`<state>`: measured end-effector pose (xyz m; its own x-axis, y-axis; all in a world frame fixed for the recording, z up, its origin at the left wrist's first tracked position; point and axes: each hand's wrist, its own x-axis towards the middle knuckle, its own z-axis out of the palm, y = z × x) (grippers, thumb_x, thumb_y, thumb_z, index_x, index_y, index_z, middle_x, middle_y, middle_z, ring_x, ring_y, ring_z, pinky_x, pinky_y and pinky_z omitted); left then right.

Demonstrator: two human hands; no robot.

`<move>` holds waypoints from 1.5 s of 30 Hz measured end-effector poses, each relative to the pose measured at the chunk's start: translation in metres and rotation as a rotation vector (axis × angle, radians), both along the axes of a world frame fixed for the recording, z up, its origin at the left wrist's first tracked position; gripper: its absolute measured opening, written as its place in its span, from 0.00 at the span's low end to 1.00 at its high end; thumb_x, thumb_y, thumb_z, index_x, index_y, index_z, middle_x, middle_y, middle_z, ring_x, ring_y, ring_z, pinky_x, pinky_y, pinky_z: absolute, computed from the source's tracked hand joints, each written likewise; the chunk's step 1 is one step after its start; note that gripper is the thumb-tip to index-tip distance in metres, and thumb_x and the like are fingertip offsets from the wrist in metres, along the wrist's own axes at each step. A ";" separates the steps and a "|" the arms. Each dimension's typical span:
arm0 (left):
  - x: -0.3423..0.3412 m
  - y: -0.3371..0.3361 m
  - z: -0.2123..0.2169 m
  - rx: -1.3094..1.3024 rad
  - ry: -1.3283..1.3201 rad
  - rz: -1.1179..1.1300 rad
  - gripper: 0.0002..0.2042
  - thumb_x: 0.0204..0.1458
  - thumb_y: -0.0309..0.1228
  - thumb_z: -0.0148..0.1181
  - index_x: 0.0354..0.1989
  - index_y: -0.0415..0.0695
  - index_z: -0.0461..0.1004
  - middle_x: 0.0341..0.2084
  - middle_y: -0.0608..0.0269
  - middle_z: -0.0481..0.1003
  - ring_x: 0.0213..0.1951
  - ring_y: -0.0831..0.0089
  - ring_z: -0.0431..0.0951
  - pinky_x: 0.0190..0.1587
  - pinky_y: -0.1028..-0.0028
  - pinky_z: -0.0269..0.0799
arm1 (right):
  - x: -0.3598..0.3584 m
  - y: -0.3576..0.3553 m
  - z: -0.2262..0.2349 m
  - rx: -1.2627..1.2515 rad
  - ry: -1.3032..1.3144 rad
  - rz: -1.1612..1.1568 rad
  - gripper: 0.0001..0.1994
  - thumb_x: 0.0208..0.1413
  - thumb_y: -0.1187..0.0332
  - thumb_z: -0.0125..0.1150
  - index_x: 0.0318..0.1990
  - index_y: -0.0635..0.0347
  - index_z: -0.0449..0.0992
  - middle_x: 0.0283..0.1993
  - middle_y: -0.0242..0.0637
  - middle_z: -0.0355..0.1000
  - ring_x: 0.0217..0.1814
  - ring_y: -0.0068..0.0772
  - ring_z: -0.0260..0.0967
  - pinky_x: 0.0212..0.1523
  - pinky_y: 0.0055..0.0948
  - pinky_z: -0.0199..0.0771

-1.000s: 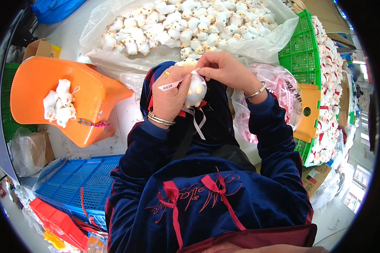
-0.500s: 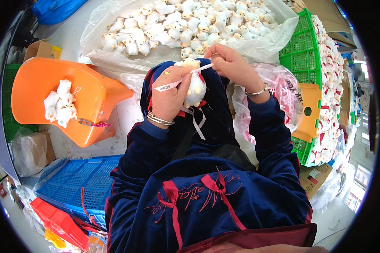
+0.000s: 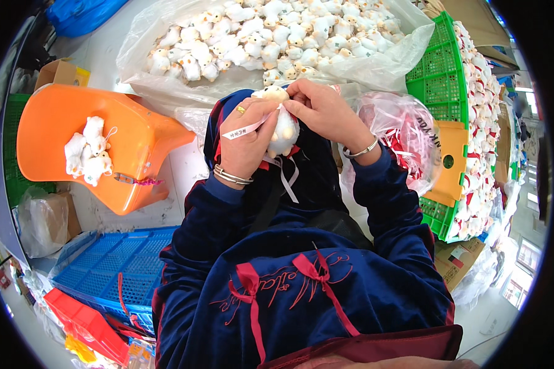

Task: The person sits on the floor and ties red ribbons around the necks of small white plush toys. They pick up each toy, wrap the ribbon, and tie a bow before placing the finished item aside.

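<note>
Left hand (image 3: 247, 142), under a thin pale ribbon (image 3: 241, 132) with dark printing, holds a small fluffy white toy (image 3: 284, 134); right hand (image 3: 324, 111) touches its neck, but I can't tell its grip. Farther right, a clear plastic bag (image 3: 395, 111) shows big black letters.

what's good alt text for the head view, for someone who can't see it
The left hand holds a small white plush animal while the right hand touches near its neck, a pale printed ribbon lying across the left hand. Beyond lies a heap of similar plush toys on clear plastic sheeting; an orange stool at left holds a few more.
</note>
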<state>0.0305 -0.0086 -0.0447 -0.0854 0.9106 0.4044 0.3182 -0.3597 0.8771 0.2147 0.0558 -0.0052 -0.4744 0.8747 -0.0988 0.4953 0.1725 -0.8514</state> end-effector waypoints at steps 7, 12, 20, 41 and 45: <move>-0.001 -0.003 -0.002 0.008 -0.011 0.002 0.05 0.55 0.19 0.65 0.40 0.37 0.81 0.36 0.55 0.81 0.40 0.64 0.81 0.45 0.70 0.76 | 0.010 0.010 -0.006 -0.103 0.111 -0.016 0.10 0.60 0.67 0.64 0.37 0.69 0.79 0.29 0.33 0.77 0.31 0.20 0.69 0.34 0.25 0.71; 0.000 -0.004 -0.001 0.007 -0.010 0.012 0.06 0.55 0.19 0.65 0.40 0.37 0.81 0.36 0.54 0.82 0.40 0.63 0.82 0.46 0.70 0.76 | 0.006 0.008 -0.001 -0.166 0.126 -0.035 0.11 0.59 0.66 0.66 0.35 0.67 0.79 0.27 0.28 0.74 0.31 0.16 0.66 0.33 0.22 0.69; -0.008 -0.010 -0.006 0.013 -0.016 0.029 0.05 0.54 0.19 0.64 0.38 0.38 0.79 0.38 0.52 0.82 0.39 0.59 0.82 0.44 0.68 0.77 | 0.017 0.013 -0.010 -0.105 -0.021 -0.105 0.12 0.57 0.65 0.69 0.31 0.66 0.77 0.25 0.29 0.73 0.29 0.18 0.66 0.30 0.26 0.68; 0.000 -0.001 0.005 -0.002 0.051 -0.062 0.03 0.54 0.19 0.64 0.35 0.38 0.77 0.41 0.55 0.79 0.41 0.63 0.80 0.45 0.71 0.75 | -0.002 0.006 0.022 -0.021 0.134 -0.075 0.10 0.59 0.66 0.66 0.34 0.65 0.77 0.26 0.26 0.69 0.30 0.17 0.63 0.31 0.23 0.65; -0.004 -0.009 0.005 -0.095 0.042 -0.043 0.04 0.53 0.20 0.65 0.36 0.38 0.78 0.42 0.55 0.79 0.40 0.64 0.80 0.44 0.71 0.75 | 0.017 -0.010 0.011 -0.134 -0.032 -0.114 0.15 0.58 0.63 0.69 0.42 0.67 0.78 0.30 0.27 0.71 0.33 0.17 0.65 0.35 0.21 0.68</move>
<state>0.0264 -0.0177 -0.0394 -0.0299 0.9474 0.3187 0.3416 -0.2900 0.8940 0.2315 0.0459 0.0062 -0.3679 0.9007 -0.2312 0.5322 0.0001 -0.8466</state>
